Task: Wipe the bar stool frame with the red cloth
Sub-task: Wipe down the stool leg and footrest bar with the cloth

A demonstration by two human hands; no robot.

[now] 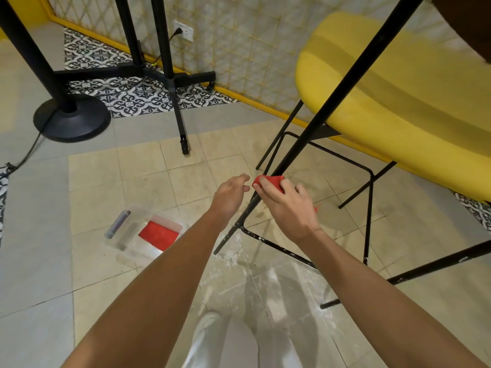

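Observation:
A bar stool with a yellow seat and a thin black metal frame stands to my right on the tiled floor. My right hand grips a bunched red cloth wrapped against the stool's near front leg, low down, above the footrest bar. My left hand hovers just left of that leg with loosely curled fingers, holding nothing and touching nothing. The leg's lower part shows chipped white marks.
A clear plastic tray on the floor to the left holds another red cloth and dark tools. A black round stand base and tripod legs stand behind, with a cable along the floor. A mesh-covered wall runs at the back.

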